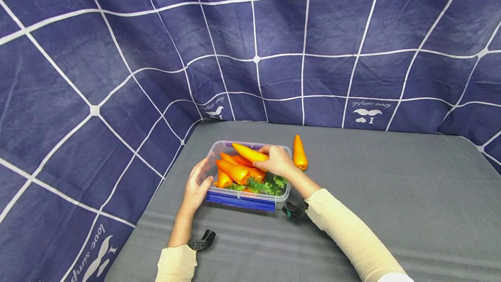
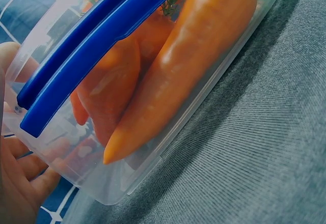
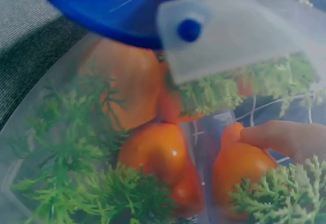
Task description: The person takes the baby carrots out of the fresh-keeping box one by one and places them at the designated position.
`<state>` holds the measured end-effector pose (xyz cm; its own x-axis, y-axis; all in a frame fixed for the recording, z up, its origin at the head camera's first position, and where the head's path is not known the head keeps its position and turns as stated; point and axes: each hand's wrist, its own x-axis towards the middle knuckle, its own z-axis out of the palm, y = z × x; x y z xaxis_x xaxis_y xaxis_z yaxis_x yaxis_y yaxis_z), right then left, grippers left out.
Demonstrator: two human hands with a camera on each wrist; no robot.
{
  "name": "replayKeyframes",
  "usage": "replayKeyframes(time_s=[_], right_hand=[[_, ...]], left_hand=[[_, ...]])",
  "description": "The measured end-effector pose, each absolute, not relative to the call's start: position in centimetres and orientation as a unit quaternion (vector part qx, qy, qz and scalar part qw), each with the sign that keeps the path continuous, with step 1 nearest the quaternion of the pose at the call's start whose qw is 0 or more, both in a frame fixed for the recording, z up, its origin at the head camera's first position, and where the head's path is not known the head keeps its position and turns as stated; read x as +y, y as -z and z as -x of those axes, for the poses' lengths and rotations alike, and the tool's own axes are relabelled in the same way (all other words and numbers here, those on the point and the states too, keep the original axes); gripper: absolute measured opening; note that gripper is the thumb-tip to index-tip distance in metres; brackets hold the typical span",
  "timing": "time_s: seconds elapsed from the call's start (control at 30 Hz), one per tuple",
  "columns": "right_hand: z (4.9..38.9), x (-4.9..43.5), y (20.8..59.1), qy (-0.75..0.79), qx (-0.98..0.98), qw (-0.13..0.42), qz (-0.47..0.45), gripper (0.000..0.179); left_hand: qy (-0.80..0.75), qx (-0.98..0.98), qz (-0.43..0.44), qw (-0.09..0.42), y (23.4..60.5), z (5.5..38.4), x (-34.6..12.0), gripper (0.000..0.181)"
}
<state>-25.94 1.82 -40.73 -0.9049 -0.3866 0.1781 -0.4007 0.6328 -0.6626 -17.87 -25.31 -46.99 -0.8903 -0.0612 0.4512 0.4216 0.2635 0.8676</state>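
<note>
A clear plastic food container (image 1: 287, 195) with a blue clip (image 1: 240, 201) along its front stands on the table. Inside lie several long orange peppers (image 1: 232, 170) and feathery green sprigs (image 1: 263, 186). My right hand (image 1: 277, 160) grips a yellow-orange pepper (image 1: 247, 152) by its thick end, over the back right part of the container, its tip pointing left. At the container's left corner, my left hand (image 1: 195, 186) holds the wall, thumb at the front rim and fingers along the outer side. The right wrist view shows a pepper (image 3: 244, 170) under a finger, beyond the sprigs.
One more orange pepper (image 1: 299, 155) lies on the grey tabletop (image 1: 372, 195) just right of the container. A blue checked cloth (image 1: 332, 73) hangs behind the table and down its left side. Each wrist wears a black camera mount (image 1: 202, 240).
</note>
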Motion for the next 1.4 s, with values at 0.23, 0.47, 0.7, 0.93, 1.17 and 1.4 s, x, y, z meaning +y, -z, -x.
replayKeyframes(time_s=[0.23, 0.47, 0.7, 0.93, 1.17, 1.4], right_hand=[[26.0, 2.2, 40.4, -0.447, -0.877, 0.002, -0.176, 0.038], [26.2, 3.2, 39.4, -0.610, -0.784, -0.039, -0.105, 0.041], [26.6, 4.4, 39.0, -0.700, -0.712, -0.031, -0.043, 0.042], [26.6, 6.7, 39.2, -0.699, -0.715, -0.005, -0.006, 0.043], [26.6, 9.3, 40.0, -0.697, -0.716, 0.016, 0.020, 0.045], [26.7, 11.4, 41.4, -0.698, -0.714, 0.031, 0.053, 0.046]], left_hand=[[0.586, -0.778, 0.116, 0.196, 45.2, 16.9, -24.6, 0.054], [0.586, -0.773, 0.127, 0.206, 45.1, 16.9, -24.5, 0.053], [0.589, -0.777, 0.114, 0.189, 43.9, 16.4, -24.1, 0.054], [0.599, -0.766, 0.123, 0.198, 45.5, 17.2, -24.7, 0.055], [0.601, -0.764, 0.118, 0.204, 46.9, 17.9, -25.2, 0.057], [0.589, -0.771, 0.122, 0.207, 44.9, 16.9, -24.3, 0.053]])
